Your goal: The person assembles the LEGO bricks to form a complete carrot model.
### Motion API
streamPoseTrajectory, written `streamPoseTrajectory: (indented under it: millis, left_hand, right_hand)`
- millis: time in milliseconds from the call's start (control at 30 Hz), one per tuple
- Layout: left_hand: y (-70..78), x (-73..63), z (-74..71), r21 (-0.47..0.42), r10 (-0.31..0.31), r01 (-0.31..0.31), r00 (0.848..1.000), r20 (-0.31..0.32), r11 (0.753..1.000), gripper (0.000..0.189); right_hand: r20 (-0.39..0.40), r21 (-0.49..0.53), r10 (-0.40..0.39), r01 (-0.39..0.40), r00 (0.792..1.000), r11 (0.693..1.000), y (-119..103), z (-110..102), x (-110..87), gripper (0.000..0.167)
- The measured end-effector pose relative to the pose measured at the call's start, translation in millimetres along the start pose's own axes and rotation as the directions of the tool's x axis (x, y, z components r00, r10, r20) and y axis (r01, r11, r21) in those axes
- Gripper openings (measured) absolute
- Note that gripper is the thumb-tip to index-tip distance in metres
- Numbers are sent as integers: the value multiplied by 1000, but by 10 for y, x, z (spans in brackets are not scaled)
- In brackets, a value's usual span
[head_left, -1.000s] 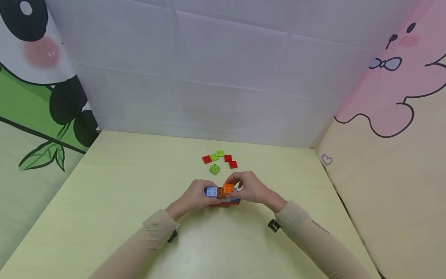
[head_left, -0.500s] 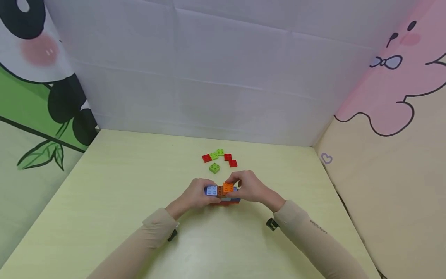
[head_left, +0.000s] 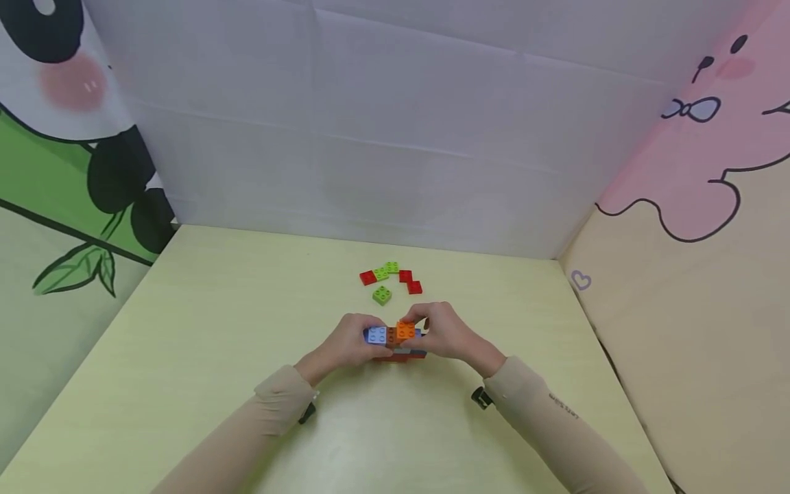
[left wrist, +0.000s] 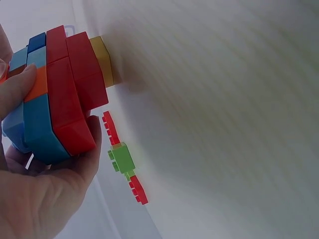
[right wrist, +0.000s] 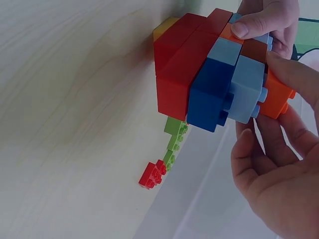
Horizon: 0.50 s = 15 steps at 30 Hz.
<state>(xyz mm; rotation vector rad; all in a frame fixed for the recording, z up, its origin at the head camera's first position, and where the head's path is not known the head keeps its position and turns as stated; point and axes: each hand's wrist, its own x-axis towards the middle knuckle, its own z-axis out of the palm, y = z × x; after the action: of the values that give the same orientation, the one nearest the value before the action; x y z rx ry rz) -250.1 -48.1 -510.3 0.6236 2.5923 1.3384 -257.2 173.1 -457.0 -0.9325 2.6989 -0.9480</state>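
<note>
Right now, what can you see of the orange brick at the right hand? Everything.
The orange brick is bright and smooth, plastic by its look, boxy, with four studs on its upward face in the head view. The right hand pinches it between thumb and fingers, partly covering its sides. It sits at the top of the multicoloured block build, next to the brown brick's exposed studs. Whether it is fully pressed on can't be told.

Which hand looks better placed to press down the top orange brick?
Probably the right hand: it pinches that orange brick from above, while the left hand grips the brick stack from the other side.
</note>
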Motion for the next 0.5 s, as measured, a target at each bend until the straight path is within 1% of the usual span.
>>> streamPoseTrajectory:
  millis: [133, 267, 367, 500]
  left_hand:
    - [5, -2, -18, -6, -11, 11, 1000, 0, 1000, 31]
    - [2, 10, -19, 7, -2, 2, 1000, 5, 1000, 30]
    - [5, 13, -15, 25, 1, -1, 1000, 8, 1000, 30]
    - [14, 0, -17, 31, -17, 17, 1000, 11, 999, 29]
  right_hand:
    - [-9, 13, -19, 19, 1000, 1000, 1, 21, -4, 29]
    - [-18, 31, -15, 16, 1000, 999, 23, 51, -19, 29]
    - [-20, 50, 4, -3, 1000, 999, 48, 74, -30, 28]
    - [-10, 96, 37, -36, 999, 995, 71, 112, -42, 30]
